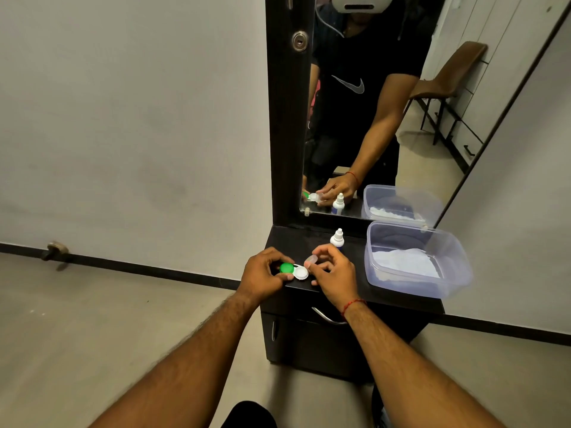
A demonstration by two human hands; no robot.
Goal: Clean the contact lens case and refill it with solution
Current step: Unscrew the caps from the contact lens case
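A white contact lens case lies on the black dresser top, near its front left corner. Its left well carries a green cap; the right well stands uncovered. My left hand grips the case around the green cap. My right hand pinches the loose translucent white cap just above the uncovered well. A small white solution bottle with its cap on stands upright behind my right hand.
A clear plastic tub holding white tissue sits on the right of the dresser top. A mirror rises behind. A drawer handle juts out below the front edge. Bare floor and wall lie to the left.
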